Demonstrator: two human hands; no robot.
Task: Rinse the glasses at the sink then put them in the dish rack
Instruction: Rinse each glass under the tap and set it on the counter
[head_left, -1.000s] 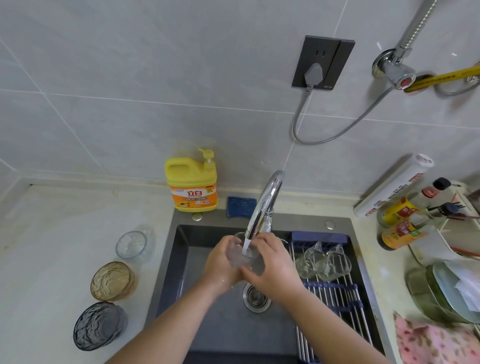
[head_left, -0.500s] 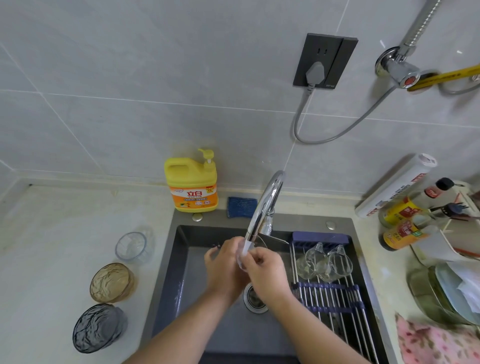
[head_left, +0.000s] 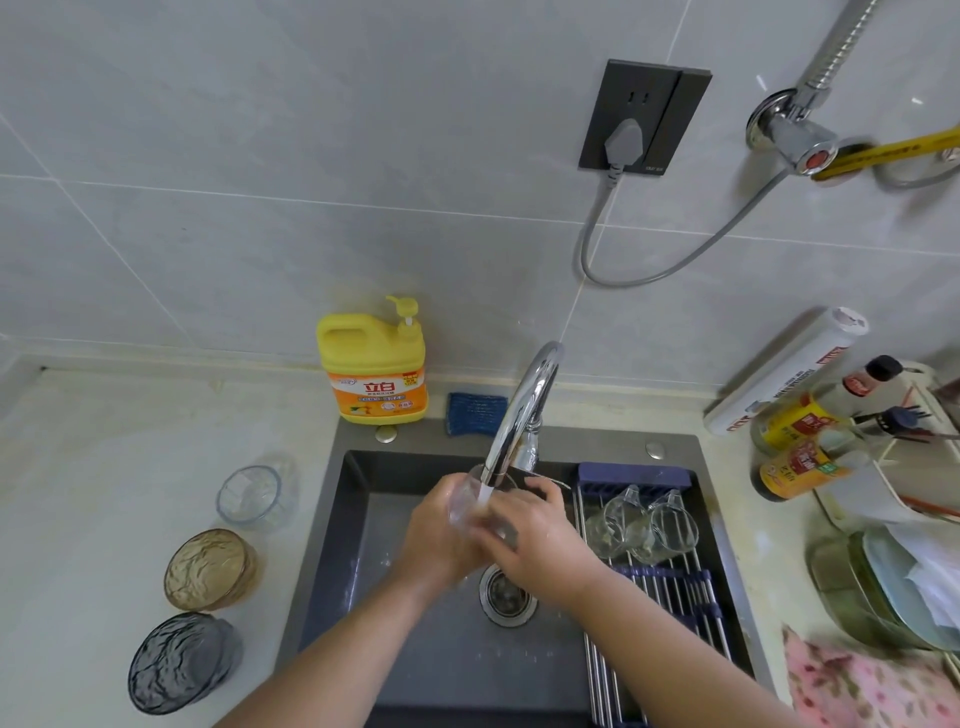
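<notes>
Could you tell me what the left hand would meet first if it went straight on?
The glass that the left hand holds; past it, probably the faucet, though depth is unclear.

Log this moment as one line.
step: rinse | left hand, right hand grip glass under running faucet | dish rack: clear glasses | counter glasses: three

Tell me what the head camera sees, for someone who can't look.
The left hand and right hand hold a clear glass under the running faucet, over a dark sink. Other glasses lie on the dish rack at right; a small glass, an amber glass and a grey glass stand on the counter.
</notes>
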